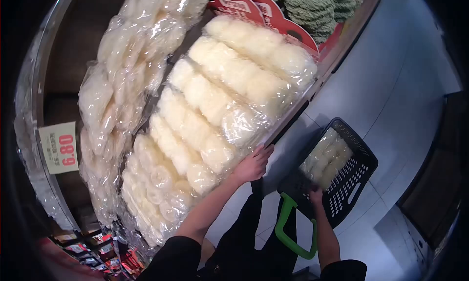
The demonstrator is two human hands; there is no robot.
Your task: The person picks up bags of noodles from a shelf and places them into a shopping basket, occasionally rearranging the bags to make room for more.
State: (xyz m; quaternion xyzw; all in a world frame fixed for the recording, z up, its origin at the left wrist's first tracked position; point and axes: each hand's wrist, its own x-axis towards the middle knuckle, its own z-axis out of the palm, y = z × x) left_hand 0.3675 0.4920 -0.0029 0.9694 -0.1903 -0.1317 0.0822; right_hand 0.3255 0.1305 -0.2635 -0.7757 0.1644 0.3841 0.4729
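My left hand (252,164) is at the front edge of the display shelf, beside the clear-wrapped packs of pale dried noodles (215,93). Its fingers are curled, and what they close on, if anything, is hidden. Down to the right, my right hand (316,195) reaches into a dark plastic shopping basket (359,154) with a green handle (283,229). The fingers are closed at the lower corner of a bag of pale noodles (326,156) lying in the basket; the fingertips are partly hidden.
Long bags of whitish noodles (129,71) lie behind the packs. A price card (58,148) reads 6.80. Red signs (266,12) and green noodle bundles (310,10) stand at the top. Grey floor tiles (386,90) lie beyond the shelf edge.
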